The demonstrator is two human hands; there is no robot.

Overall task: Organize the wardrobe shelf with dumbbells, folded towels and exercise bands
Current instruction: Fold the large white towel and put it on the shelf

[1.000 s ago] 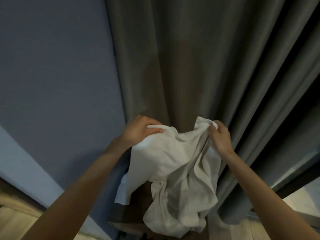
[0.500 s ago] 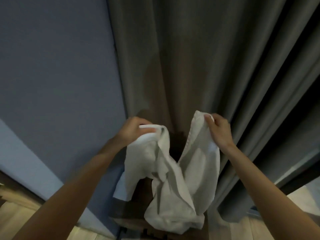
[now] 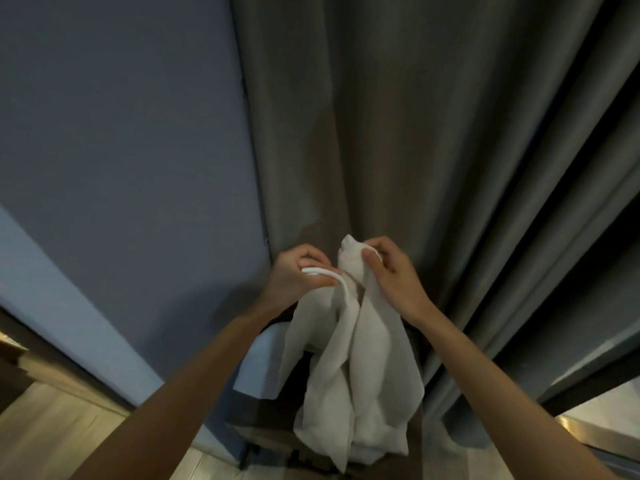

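Two bare forearms reach up and forward, hands close together at mid-frame.

Left hand (image 3: 298,275): fingers curled, thumb and fingers pinching a thick rolled hem of the towel (image 3: 356,358). The hem shows as a bright white cord-like edge arcing out of the grip.

Right hand (image 3: 391,271): fingers curled tight, thumb pressed on the front, clamped on a bunched corner of the same towel. A small peak of cloth pokes up past the knuckles.

The towel is off-white, matte and soft-looking, with no pattern visible. It is held in the air between the two hands and hangs in long vertical folds and deep creases. It is not folded flat. The lower end is rumpled and seems to touch a dark wooden surface (image 3: 263,434) below, grain faintly visible; the view is dim there, so contact is not certain.

Behind the hands is a curtain (image 3: 415,133), grey-brown heavy fabric in broad pleats, filling the centre and right. On the left is a smooth, flat blue-grey wall (image 3: 121,133) with a paler blue band along its base. A pale blue patch (image 3: 256,368) sits just left of the towel; cannot tell if it is cloth or wall.

The floor (image 3: 45,431) at lower left is light wood-look planks. A pale glossy strip (image 3: 602,420) shows at lower right.
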